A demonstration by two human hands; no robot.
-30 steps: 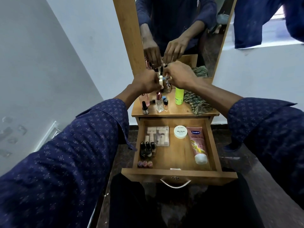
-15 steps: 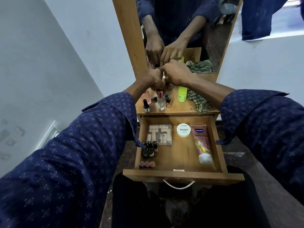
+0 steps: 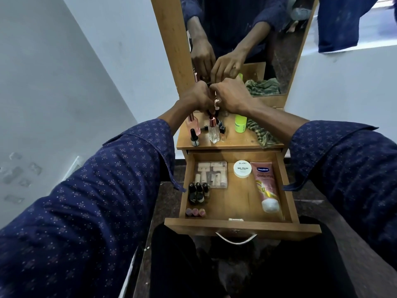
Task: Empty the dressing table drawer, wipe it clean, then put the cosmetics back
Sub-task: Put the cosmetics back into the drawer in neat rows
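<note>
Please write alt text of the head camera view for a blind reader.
Both hands, left and right, gather small cosmetics on the dressing table top before a mirror. Below, the open drawer holds a pink tube and a white jar.

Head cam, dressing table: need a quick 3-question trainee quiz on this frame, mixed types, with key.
1. True or false: the drawer is pulled open.
2. Which item lies along the right side of the drawer? A) pink tube B) green bottle C) striped cloth
3. Fill in: the round white jar in the drawer is labelled "nail ____".

Key:
1. True. It is open, with cosmetics inside.
2. A. The pink tube lies there, white cap toward the drawer front. The green bottle and the striped cloth are on the tabletop.
3. Polish.
</note>
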